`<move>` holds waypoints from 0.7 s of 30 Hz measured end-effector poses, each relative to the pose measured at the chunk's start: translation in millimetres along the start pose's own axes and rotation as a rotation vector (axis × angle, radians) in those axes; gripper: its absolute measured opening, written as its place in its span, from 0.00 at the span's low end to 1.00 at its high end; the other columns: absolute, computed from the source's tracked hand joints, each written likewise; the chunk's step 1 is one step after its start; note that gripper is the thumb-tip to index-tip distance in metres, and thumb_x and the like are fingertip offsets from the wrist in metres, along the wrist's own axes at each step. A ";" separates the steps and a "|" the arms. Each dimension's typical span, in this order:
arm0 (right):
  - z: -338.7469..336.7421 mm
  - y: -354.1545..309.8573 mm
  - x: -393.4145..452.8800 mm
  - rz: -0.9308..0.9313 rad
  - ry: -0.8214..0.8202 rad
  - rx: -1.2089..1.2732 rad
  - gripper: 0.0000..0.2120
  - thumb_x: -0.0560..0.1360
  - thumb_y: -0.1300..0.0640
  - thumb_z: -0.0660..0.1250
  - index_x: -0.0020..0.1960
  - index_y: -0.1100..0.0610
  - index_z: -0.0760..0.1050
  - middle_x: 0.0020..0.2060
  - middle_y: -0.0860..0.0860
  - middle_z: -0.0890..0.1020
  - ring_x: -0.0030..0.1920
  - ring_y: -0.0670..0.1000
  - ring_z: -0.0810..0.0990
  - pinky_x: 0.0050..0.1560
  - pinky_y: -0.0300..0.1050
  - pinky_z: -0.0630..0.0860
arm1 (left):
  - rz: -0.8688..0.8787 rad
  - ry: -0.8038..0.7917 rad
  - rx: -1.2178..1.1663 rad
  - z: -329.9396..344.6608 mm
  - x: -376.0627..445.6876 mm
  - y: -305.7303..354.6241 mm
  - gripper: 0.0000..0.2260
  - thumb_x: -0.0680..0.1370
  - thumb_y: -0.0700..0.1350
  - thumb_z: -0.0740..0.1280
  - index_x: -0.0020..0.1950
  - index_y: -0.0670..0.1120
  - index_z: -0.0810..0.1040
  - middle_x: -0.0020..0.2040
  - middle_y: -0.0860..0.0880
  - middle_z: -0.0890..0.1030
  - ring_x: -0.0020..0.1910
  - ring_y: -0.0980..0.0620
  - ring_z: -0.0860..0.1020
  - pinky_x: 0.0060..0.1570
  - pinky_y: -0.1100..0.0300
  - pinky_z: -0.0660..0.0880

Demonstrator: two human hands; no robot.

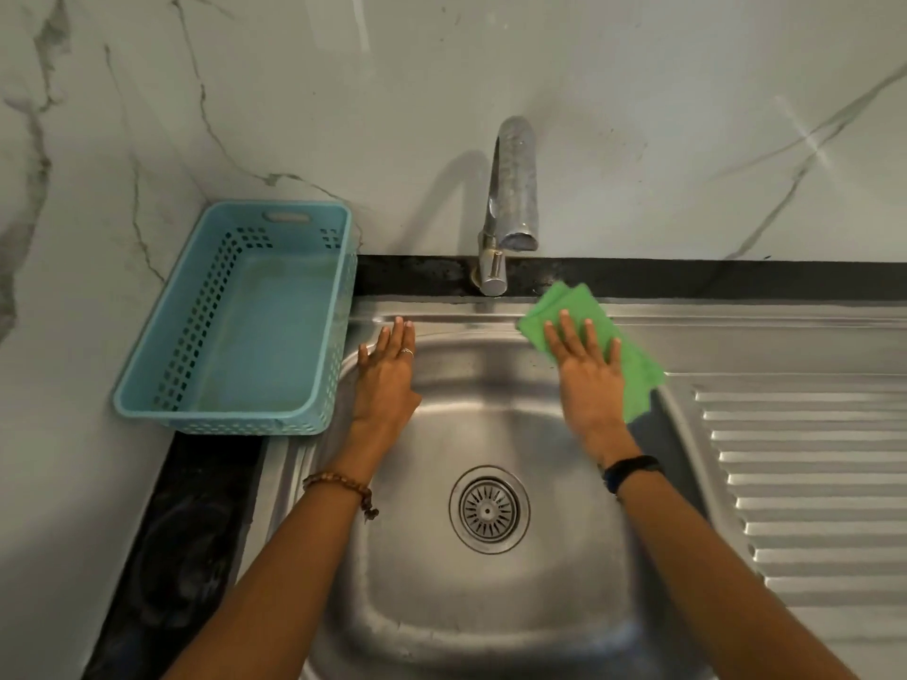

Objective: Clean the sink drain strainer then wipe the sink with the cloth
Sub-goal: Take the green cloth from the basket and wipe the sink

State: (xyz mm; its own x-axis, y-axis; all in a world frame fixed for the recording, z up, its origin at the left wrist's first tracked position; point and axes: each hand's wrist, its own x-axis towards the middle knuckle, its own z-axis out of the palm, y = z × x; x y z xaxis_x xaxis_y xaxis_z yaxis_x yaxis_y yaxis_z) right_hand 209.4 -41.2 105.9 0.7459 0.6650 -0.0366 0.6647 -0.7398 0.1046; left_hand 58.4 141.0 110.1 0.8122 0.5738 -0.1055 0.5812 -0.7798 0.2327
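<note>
Now the wiping step looks under way: the right hand [589, 370] presses flat, fingers straight, on the green cloth [579, 326] at the sink [491, 424] rim's upper right corner, below the tap [510, 203]. Meanwhile the left hand [387, 375] rests open on the upper left rim. Seated in the drain, lower centre, is the strainer [488, 509]. Next, probably, the cloth sweeps down into the basin.

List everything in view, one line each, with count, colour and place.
sink: one, steel, centre
strainer: one, steel, seated in the drain
tap: one, chrome, behind the basin
cloth: one, green, on the sink's back right rim
basket: one, light blue, left of the sink
draining board: one, steel, ribbed, right
wall: marble-look, behind
left hand: flat on the back left rim
right hand: fingers straight, pressing the cloth
</note>
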 end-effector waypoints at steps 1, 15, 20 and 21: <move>-1.7 18.7 -3.9 0.049 -0.011 -0.016 0.38 0.75 0.72 0.55 0.77 0.51 0.42 0.77 0.51 0.44 0.76 0.59 0.47 0.74 0.64 0.48 | -0.007 -0.005 0.002 -0.5 -0.8 0.8 0.38 0.72 0.32 0.62 0.75 0.43 0.42 0.78 0.45 0.45 0.76 0.47 0.45 0.74 0.50 0.44; -91.7 34.7 -72.9 0.394 -0.215 1.935 0.30 0.60 0.78 0.49 0.48 0.55 0.77 0.35 0.50 0.86 0.35 0.51 0.83 0.31 0.40 0.79 | -0.217 -0.455 -1.345 -26.5 -56.1 98.0 0.14 0.79 0.44 0.60 0.63 0.40 0.74 0.60 0.42 0.78 0.58 0.44 0.77 0.57 0.52 0.73; -79.6 35.9 -99.2 0.502 -0.231 2.106 0.24 0.65 0.75 0.52 0.52 0.58 0.77 0.36 0.52 0.85 0.37 0.52 0.83 0.36 0.44 0.78 | -0.262 -0.334 -1.579 -32.6 -77.0 136.8 0.11 0.79 0.42 0.59 0.44 0.46 0.80 0.35 0.50 0.83 0.35 0.53 0.79 0.34 0.62 0.77; -76.5 37.0 -102.3 0.534 -0.252 2.110 0.23 0.66 0.74 0.54 0.54 0.59 0.76 0.37 0.53 0.85 0.38 0.53 0.82 0.37 0.45 0.78 | -0.250 -0.305 -1.548 -32.8 -80.1 140.0 0.11 0.79 0.42 0.58 0.44 0.46 0.80 0.36 0.50 0.82 0.35 0.53 0.79 0.35 0.61 0.77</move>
State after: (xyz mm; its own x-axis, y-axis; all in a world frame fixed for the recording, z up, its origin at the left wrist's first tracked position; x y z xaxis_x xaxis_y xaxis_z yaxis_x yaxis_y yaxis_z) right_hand 154.5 -128.8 189.6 0.6955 0.5238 -0.4918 -0.6197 0.0907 -0.7796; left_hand 73.0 -5.9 182.8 0.7987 0.4247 -0.4262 0.2399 0.4247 0.8730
